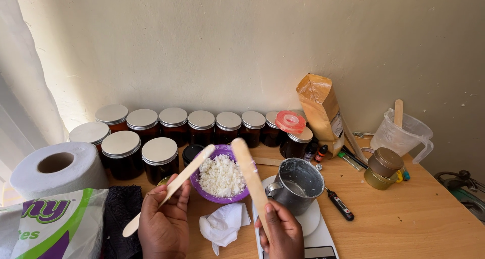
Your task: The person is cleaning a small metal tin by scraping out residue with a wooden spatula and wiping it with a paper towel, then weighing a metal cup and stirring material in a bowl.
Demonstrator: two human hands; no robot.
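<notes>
My left hand (164, 221) grips a flat wooden stick (188, 172) that slants up and right, its tip above the rim of a purple bowl (220, 196). My right hand (281, 231) holds a second wooden stick (250, 173), which leans up and left over the same bowl. White flaky wax (220, 175) fills the bowl. Just right of it a metal pitcher (298, 185) with residue inside stands on a white kitchen scale (310, 223). A crumpled white tissue (222, 226) lies between my hands.
Several amber jars with silver lids (174, 123) line the wall. A toilet roll (56, 169) and a plastic pack (48, 228) sit left. A brown paper bag (319, 107), clear measuring jug (404, 133), small tins (384, 168) and probe thermometer (339, 204) are right.
</notes>
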